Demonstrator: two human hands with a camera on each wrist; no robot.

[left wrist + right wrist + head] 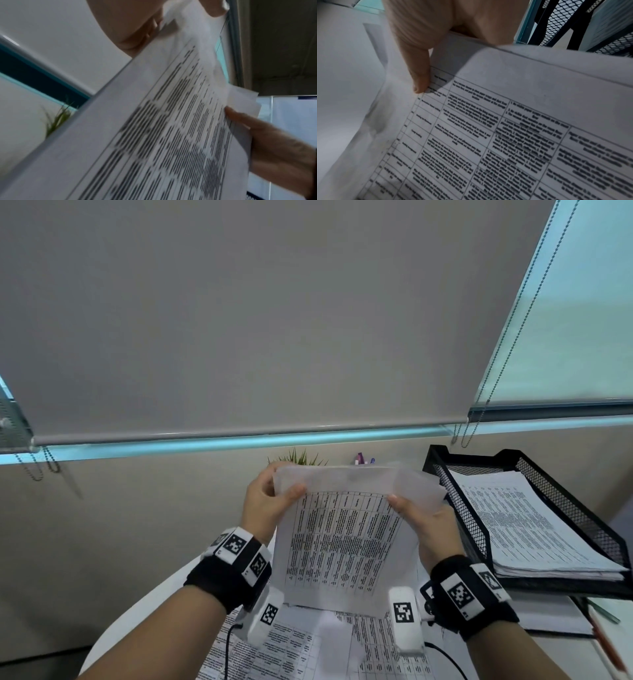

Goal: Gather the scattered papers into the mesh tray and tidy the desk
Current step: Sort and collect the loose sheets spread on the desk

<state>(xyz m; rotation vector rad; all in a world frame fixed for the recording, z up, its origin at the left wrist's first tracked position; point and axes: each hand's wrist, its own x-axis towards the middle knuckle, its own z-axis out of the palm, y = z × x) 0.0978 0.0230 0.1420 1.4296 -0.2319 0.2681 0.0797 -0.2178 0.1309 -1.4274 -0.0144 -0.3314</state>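
Paper sheaf (342,542) is pinched in both your hands, raised upright above the worktop (144,621). Your left hand (265,505) has the thumb across the front near the top left corner, fingers behind. Your right hand (424,525) grips the top right edge, thumb on the printed table, fingers behind; the right wrist view shows that thumb (419,75) pressed on the sheet. Both grips are closed on the sheaf. Top sheet carries a printed table; blank sheets fan out unevenly behind it at the top.

Below the sheaf, more printed papers (294,645) lie flat on the white worktop between your wrists. Black mesh tray (472,508) sits just right of your right hand, with a stack of printed sheets (534,529) inside. Behind the sheaf: green plant tips (298,457) and pen tops (363,458), mostly hidden. Grey roller blind (274,320) hangs above.
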